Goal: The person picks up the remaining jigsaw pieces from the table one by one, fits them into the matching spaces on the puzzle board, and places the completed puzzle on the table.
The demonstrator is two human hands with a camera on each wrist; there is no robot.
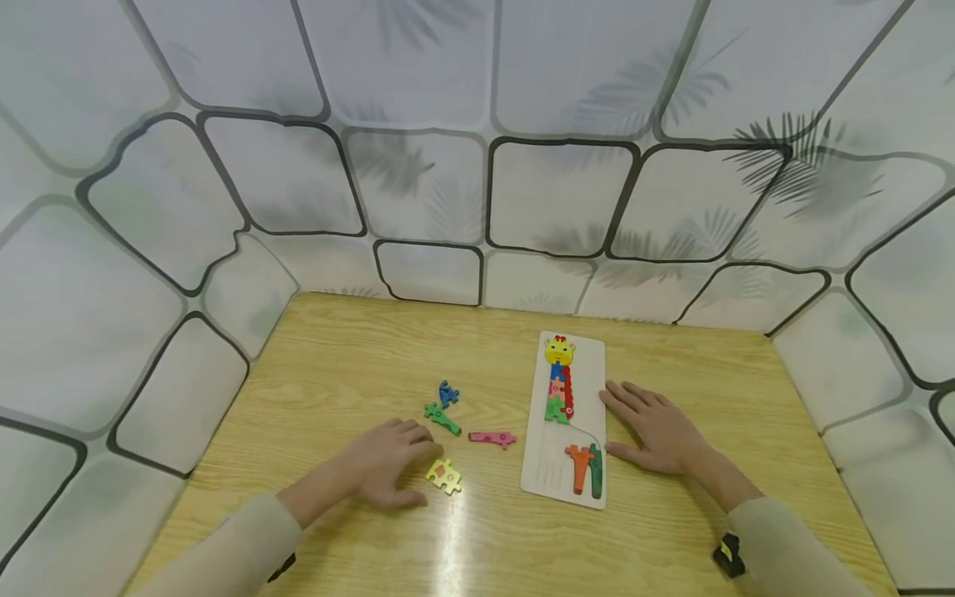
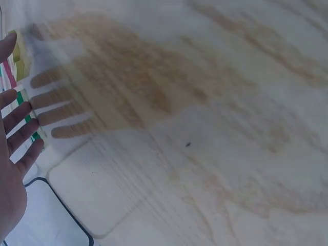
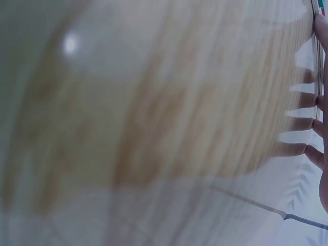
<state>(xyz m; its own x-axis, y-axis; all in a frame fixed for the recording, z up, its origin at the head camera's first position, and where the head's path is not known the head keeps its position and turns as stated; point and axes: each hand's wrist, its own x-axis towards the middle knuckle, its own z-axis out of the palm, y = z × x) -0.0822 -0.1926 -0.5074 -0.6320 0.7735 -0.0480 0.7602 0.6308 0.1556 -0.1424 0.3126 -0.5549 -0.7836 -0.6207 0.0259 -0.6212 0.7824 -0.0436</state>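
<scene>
A white puzzle board (image 1: 587,373) lies on the table with a partly filled giraffe shape: a yellow head (image 1: 559,351), a neck of several coloured pieces, an orange leg piece (image 1: 578,468) and a dark green leg piece (image 1: 595,471). My right hand (image 1: 656,427) rests with spread fingers at the board's right edge, its fingertips at the rim. To the left, my left hand (image 1: 390,463) hovers low, fingers loosely extended and holding nothing, beside a yellow puzzle piece (image 1: 444,477). Around it lie a green piece (image 1: 443,419), a blue piece (image 1: 448,394) and a pink piece (image 1: 492,438).
The wooden table (image 1: 351,340) has a glossy surface that mirrors the fingers in both wrist views. Patterned white walls (image 1: 425,186) enclose its back and sides. A small black object (image 1: 729,554) is at the right sleeve.
</scene>
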